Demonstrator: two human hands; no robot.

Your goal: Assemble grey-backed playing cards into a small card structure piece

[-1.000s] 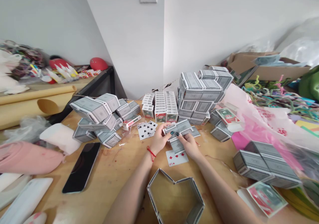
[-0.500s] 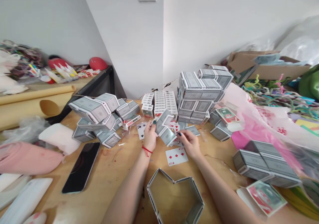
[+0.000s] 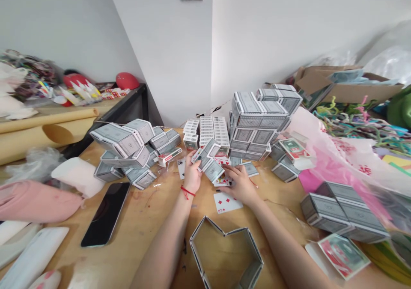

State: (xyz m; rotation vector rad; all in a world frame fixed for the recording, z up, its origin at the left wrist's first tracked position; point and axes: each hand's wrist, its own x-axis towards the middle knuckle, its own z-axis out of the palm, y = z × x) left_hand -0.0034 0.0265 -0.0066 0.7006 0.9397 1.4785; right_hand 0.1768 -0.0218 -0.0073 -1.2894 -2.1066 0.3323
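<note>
My left hand (image 3: 193, 174), closed, grips a piece of joined playing cards (image 3: 212, 168) with grey patterned backs, bent into an angled shape and raised above the table. To its right, my right hand (image 3: 241, 183) has its fingers and thumb around the edges of loose face-up playing cards (image 3: 221, 181), just beneath the joined piece. Nearer to me lies a three of diamonds (image 3: 228, 203). Part of a black-suited card (image 3: 181, 168) shows beside my left hand. Between my forearms stands a heart-shaped frame (image 3: 258, 250) made of cards.
Stacked card-built blocks stand at the left (image 3: 122, 141) and the right (image 3: 257, 122), with rows of card packs (image 3: 213, 130) between. A phone (image 3: 105, 214) lies at left. More blocks (image 3: 343, 212) and an opened card box (image 3: 343, 254) are at right.
My right hand has shifted slightly left, from the edge of the joined piece onto the loose cards, its fingers spreading around them. The joined piece in my left hand has moved slightly left.
</note>
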